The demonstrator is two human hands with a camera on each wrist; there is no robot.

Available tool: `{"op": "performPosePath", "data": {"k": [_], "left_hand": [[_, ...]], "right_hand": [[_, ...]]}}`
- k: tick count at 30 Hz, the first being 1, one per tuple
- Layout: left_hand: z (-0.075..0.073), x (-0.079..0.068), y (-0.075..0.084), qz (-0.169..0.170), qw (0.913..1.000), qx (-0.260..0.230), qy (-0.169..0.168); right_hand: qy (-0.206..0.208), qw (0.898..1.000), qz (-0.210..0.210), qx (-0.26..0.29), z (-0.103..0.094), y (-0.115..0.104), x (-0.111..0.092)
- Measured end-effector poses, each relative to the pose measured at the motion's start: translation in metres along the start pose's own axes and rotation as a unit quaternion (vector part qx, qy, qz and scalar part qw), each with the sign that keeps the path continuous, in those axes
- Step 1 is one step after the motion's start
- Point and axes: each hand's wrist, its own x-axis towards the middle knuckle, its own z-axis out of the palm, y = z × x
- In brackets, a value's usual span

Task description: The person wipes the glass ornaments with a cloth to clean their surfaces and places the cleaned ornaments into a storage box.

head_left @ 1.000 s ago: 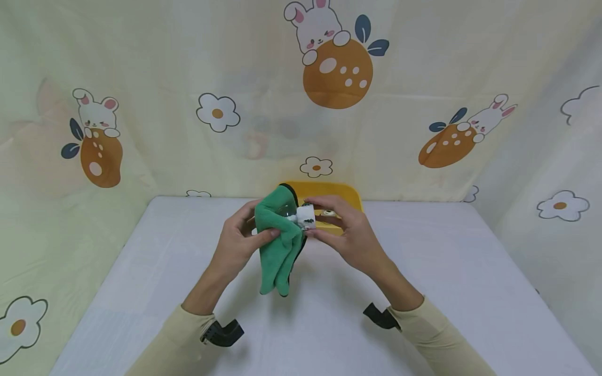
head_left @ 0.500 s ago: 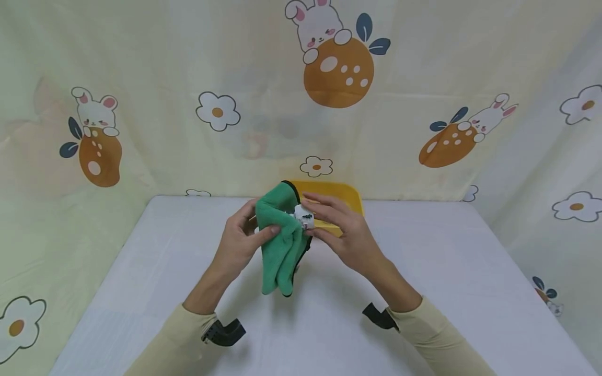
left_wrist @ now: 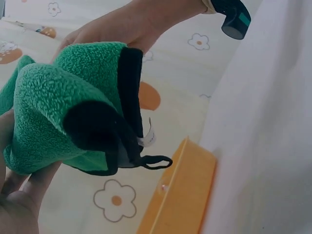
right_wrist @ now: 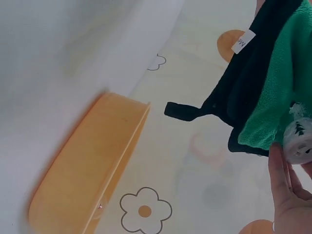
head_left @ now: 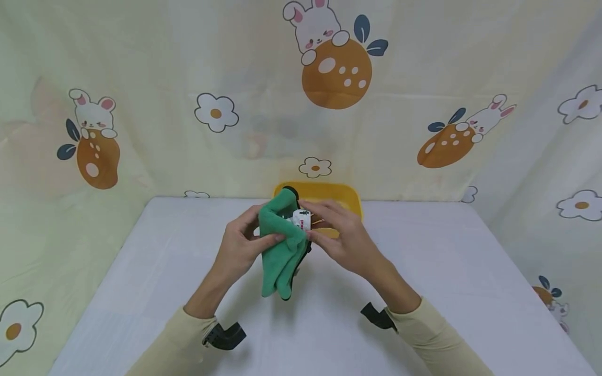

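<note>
A green towelling cloth [head_left: 282, 245] with black edging is bunched in my left hand [head_left: 241, 237], thumb pressed on its near face. Wrapped partly in its fold is what looks like a small snow globe [head_left: 301, 219], with a clear part and a white base printed with dark trees and red lettering. My right hand [head_left: 345, 235] pinches that base between thumb and fingers. In the right wrist view, the base [right_wrist: 298, 141] sits by the right fingers [right_wrist: 279, 173]. The cloth hides most of the clear part. A black hanging loop [left_wrist: 157, 162] and white tag [left_wrist: 148, 138] stick out from the cloth.
Behind the hands, a yellow plastic bin [head_left: 345, 194] stands at the back of the white table [head_left: 423, 271], with a small item inside, mostly hidden. A patterned curtain [head_left: 263, 68] borders the table's back and sides.
The white base has turned in the right fingers, so red lettering now faces the camera. Both hands and the cloth have shifted only slightly.
</note>
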Motion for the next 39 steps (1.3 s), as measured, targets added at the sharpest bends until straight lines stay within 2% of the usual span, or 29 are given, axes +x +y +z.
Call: {"op": "performPosePath", "data": {"k": [6, 10, 16, 21, 29, 39], "left_hand": [[0.0, 0.0, 0.001, 0.024, 0.9997, 0.01, -0.002], [0.0, 0.0, 0.002, 0.026, 0.9992, 0.028, -0.01], [0.001, -0.003, 0.004, 0.038, 0.9984, 0.037, -0.017], [0.001, -0.003, 0.004, 0.053, 0.9983, 0.015, -0.017], [0.0, -0.003, 0.002, 0.058, 0.9981, 0.018, -0.008], [0.001, -0.002, 0.002, 0.04, 0.9985, 0.036, 0.014]], "right_hand": [[-0.008, 0.999, 0.04, -0.009, 0.001, -0.002, 0.0], [-0.018, 0.998, 0.059, -0.016, 0.001, -0.003, 0.002], [-0.029, 0.996, 0.086, 0.022, -0.002, -0.005, 0.003], [-0.036, 0.994, 0.095, 0.037, -0.006, -0.007, 0.004], [-0.054, 0.991, 0.092, 0.085, -0.009, -0.007, 0.003], [-0.035, 0.995, 0.091, 0.013, -0.005, -0.006, 0.0]]}}
